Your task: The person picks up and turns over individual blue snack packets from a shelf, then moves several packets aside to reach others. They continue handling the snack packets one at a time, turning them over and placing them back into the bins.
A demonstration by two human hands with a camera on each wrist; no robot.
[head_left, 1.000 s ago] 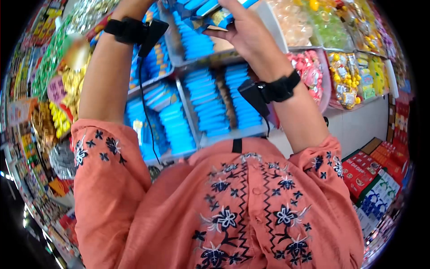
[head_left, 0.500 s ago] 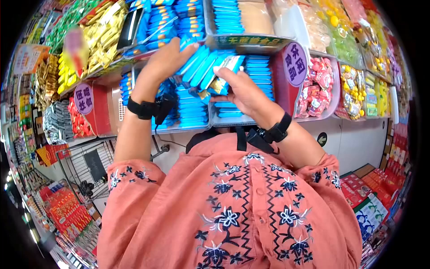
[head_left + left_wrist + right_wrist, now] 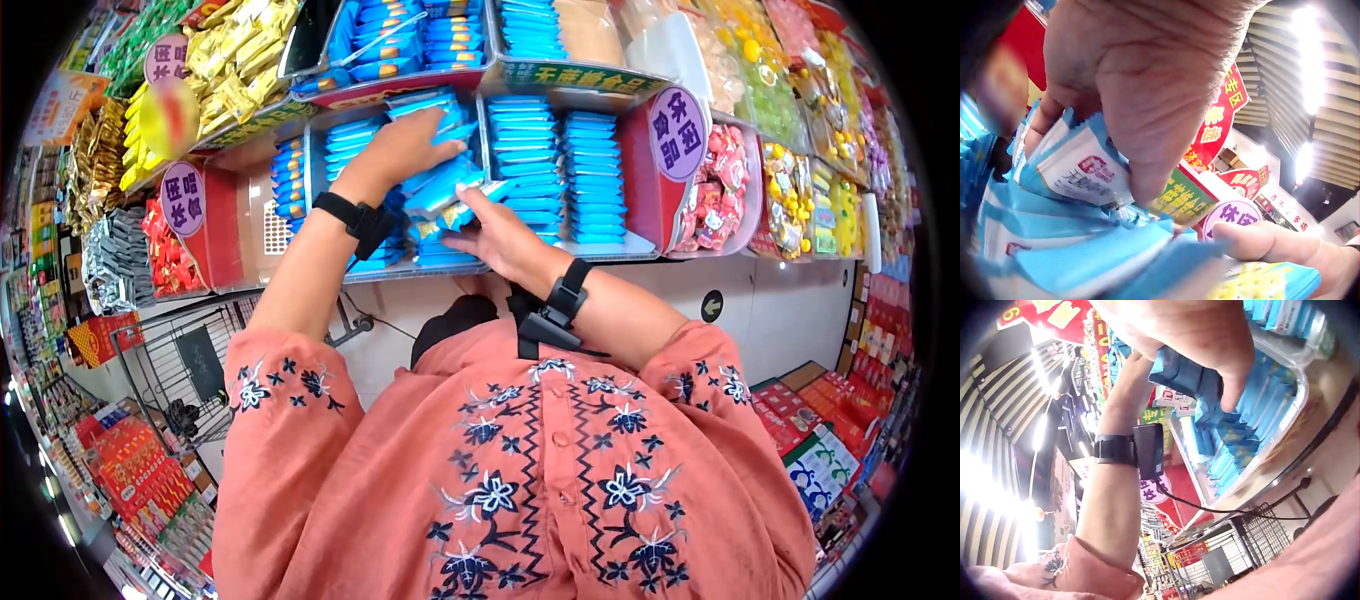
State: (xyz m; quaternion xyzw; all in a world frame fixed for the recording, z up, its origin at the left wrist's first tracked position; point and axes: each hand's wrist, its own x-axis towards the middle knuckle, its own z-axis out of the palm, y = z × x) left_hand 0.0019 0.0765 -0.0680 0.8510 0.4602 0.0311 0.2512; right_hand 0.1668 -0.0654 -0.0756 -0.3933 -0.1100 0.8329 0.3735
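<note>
Both hands are over the front row of the display, in a tray of blue snack packets. My left hand (image 3: 400, 150) grips packets from above; in the left wrist view its thumb and a finger pinch a blue-and-white packet (image 3: 1082, 165) with a red logo. My right hand (image 3: 505, 235) holds the near end of a bunch of blue packets (image 3: 440, 190), thumb on top and fingers beneath. In the right wrist view the right hand (image 3: 1191, 331) curls over dark-looking blue packets (image 3: 1179, 372). Below them, packets stand in rows in the clear tray (image 3: 1300, 394).
Further rows of blue packets (image 3: 525, 150) stand just right of the hands. Behind are gold-wrapped sweets (image 3: 240, 60) and another tray of blue packets (image 3: 375, 45). Pink packets (image 3: 715, 185) lie to the right. A wire shopping cart (image 3: 185, 375) stands at lower left.
Both hands have come down from the upper trays to the front left tray, carrying the bunch of blue packets. The head view has shifted, showing more of the floor and cart.
</note>
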